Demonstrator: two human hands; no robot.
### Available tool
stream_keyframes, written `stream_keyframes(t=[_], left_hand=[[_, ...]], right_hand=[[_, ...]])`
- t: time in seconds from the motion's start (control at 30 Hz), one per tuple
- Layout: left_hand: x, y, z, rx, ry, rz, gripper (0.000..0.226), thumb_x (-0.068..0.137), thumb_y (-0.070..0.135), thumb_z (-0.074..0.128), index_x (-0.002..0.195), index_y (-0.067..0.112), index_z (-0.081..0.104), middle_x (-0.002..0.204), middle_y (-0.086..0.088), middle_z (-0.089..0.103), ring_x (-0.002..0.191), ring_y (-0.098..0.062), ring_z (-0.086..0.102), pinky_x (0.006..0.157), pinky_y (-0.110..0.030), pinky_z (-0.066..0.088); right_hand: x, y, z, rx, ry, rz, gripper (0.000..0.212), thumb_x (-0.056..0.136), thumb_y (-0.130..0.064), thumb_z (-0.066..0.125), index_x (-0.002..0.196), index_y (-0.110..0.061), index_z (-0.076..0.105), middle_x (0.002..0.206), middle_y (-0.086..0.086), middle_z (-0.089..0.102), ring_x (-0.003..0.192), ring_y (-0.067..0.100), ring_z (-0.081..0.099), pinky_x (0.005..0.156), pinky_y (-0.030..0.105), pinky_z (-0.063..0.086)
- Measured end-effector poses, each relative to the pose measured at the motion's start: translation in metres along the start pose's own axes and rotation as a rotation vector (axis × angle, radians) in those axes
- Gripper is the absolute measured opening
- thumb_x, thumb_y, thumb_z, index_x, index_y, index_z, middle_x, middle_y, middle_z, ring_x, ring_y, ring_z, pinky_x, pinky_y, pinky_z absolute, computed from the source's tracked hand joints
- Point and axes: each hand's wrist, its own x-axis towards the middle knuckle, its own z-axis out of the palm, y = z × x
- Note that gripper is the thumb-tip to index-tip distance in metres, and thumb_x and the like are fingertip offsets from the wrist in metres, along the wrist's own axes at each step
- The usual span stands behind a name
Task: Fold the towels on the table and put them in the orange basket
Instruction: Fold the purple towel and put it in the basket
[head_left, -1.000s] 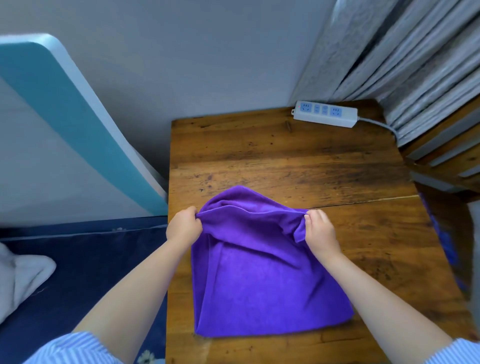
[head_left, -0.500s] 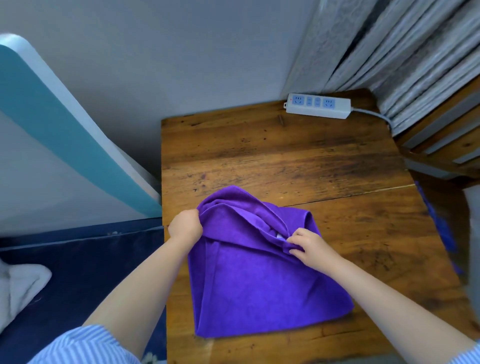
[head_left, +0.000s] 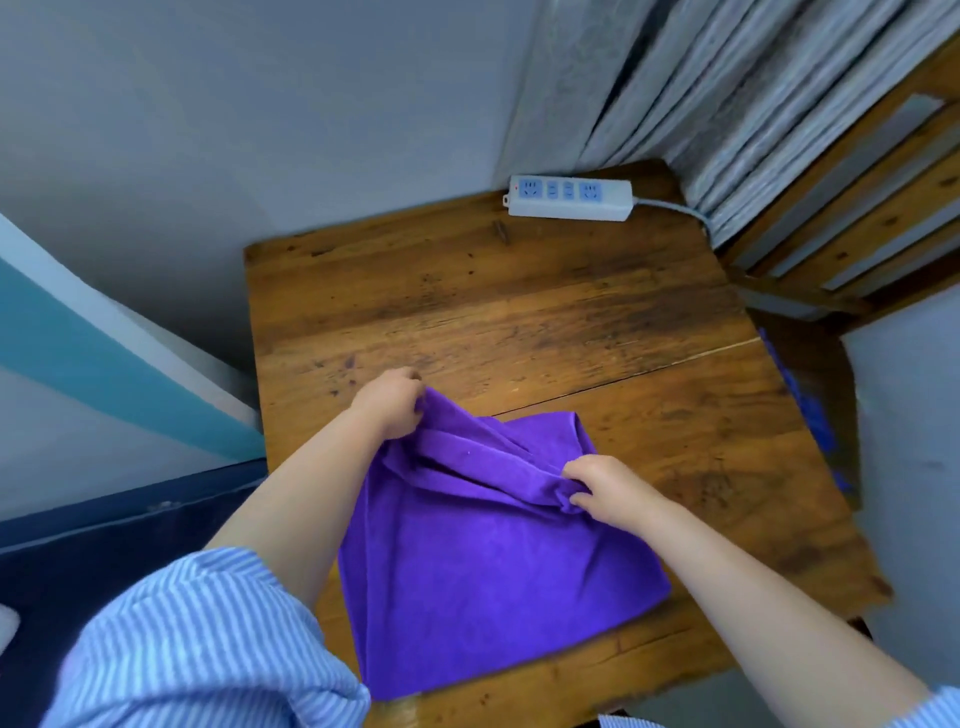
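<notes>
Wooden table (head_left: 519, 291): purple towel (head_left: 493, 561) lies at its 6 o'clock portion, far edge bunched. Left hand (head_left: 389, 402) grips the towel's 11 o'clock corner; right hand (head_left: 605, 488) pinches the 2 o'clock fold. Power strip (head_left: 570, 197) at table's 12 o'clock edge

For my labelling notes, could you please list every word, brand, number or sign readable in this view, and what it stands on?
None can be read.
Power strip: blue socket faces and a small red dot, no legible lettering.
Purple towel, wooden table, striped sleeve: no print visible.
</notes>
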Motion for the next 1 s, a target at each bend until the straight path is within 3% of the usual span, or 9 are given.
stream_keyframes(t=[0.07, 0.13, 0.3, 0.5, 0.57, 0.67, 0.77, 0.93, 1.0], left_hand=[[0.013, 0.001, 0.002, 0.004, -0.123, 0.127, 0.024, 0.085, 0.014, 0.052, 0.103, 0.003, 0.063, 0.139, -0.007, 0.044, 0.127, -0.027, 0.04, 0.103, -0.028, 0.035], [0.017, -0.001, 0.003, 0.029, -0.201, 0.151, 0.02, 0.082, 0.016, 0.053, 0.096, 0.007, 0.065, 0.142, -0.003, 0.041, 0.129, -0.026, 0.035, 0.106, -0.031, 0.033], [0.013, -0.006, -0.01, 0.267, -0.239, 0.184, 0.025, 0.083, 0.028, 0.052, 0.1, 0.013, 0.064, 0.116, -0.008, 0.057, 0.116, -0.027, 0.038, 0.09, -0.032, 0.041], [-0.029, -0.033, -0.035, 0.239, -0.273, 0.075, 0.022, 0.086, 0.028, 0.051, 0.095, 0.012, 0.063, 0.104, -0.009, 0.063, 0.108, -0.025, 0.042, 0.085, -0.029, 0.042], [-0.05, -0.038, -0.032, 0.189, -0.277, 0.011, 0.021, 0.087, 0.029, 0.051, 0.095, 0.013, 0.063, 0.099, -0.006, 0.062, 0.1, -0.021, 0.047, 0.075, -0.027, 0.039], [-0.069, -0.041, -0.02, -0.018, -0.176, -0.114, 0.015, 0.087, 0.027, 0.055, 0.085, 0.013, 0.062, 0.085, -0.003, 0.06, 0.078, -0.017, 0.054, 0.063, -0.027, 0.042], [-0.082, -0.042, -0.012, -0.189, 0.044, -0.214, 0.014, 0.086, 0.024, 0.06, 0.082, 0.012, 0.064, 0.079, -0.001, 0.058, 0.074, -0.017, 0.054, 0.061, -0.028, 0.045], [-0.11, -0.04, -0.009, -0.467, 0.287, -0.387, 0.021, 0.082, 0.021, 0.067, 0.065, 0.017, 0.054, 0.069, -0.001, 0.055, 0.068, -0.018, 0.054, 0.052, -0.024, 0.042], [-0.122, -0.039, -0.012, -0.512, 0.364, -0.435, 0.028, 0.081, 0.02, 0.068, 0.06, 0.018, 0.049, 0.067, -0.002, 0.054, 0.062, -0.017, 0.053, 0.048, -0.022, 0.039]], right_hand=[[0.0, 0.005, 0.003, 0.027, 0.019, 0.011, 0.01, 0.087, -0.011, 0.055, 0.094, -0.004, 0.057, 0.106, 0.013, 0.06, 0.1, 0.027, 0.054, 0.082, 0.03, 0.041], [-0.001, 0.011, 0.004, 0.038, 0.023, 0.013, 0.011, 0.086, -0.01, 0.055, 0.095, -0.003, 0.057, 0.106, 0.013, 0.059, 0.101, 0.027, 0.053, 0.082, 0.029, 0.039], [-0.003, 0.026, -0.006, 0.034, 0.056, 0.062, 0.001, 0.084, -0.004, 0.054, 0.084, -0.005, 0.054, 0.103, 0.018, 0.058, 0.1, 0.029, 0.053, 0.079, 0.031, 0.037], [0.005, 0.026, -0.038, 0.006, 0.23, 0.22, 0.024, 0.081, 0.002, 0.044, 0.063, -0.015, 0.041, 0.103, 0.02, 0.059, 0.097, 0.034, 0.056, 0.075, 0.033, 0.043], [0.007, 0.023, -0.051, -0.027, 0.297, 0.246, 0.02, 0.081, 0.003, 0.044, 0.072, -0.012, 0.053, 0.103, 0.017, 0.06, 0.097, 0.033, 0.055, 0.075, 0.032, 0.043], [0.01, 0.019, -0.063, -0.055, 0.333, 0.264, 0.02, 0.083, 0.002, 0.045, 0.09, -0.008, 0.061, 0.105, 0.014, 0.061, 0.097, 0.032, 0.055, 0.073, 0.03, 0.041], [0.008, 0.017, -0.07, -0.042, 0.334, 0.241, 0.023, 0.083, 0.002, 0.048, 0.095, -0.008, 0.064, 0.105, 0.013, 0.063, 0.098, 0.03, 0.056, 0.078, 0.03, 0.045], [-0.008, 0.023, -0.085, 0.179, 0.441, 0.128, 0.007, 0.079, 0.002, 0.059, 0.077, -0.005, 0.062, 0.085, 0.014, 0.063, 0.084, 0.028, 0.055, 0.07, 0.025, 0.037], [-0.015, 0.022, -0.094, 0.217, 0.432, 0.085, 0.013, 0.078, -0.001, 0.063, 0.071, -0.01, 0.056, 0.079, 0.009, 0.058, 0.077, 0.023, 0.051, 0.069, 0.023, 0.035]])
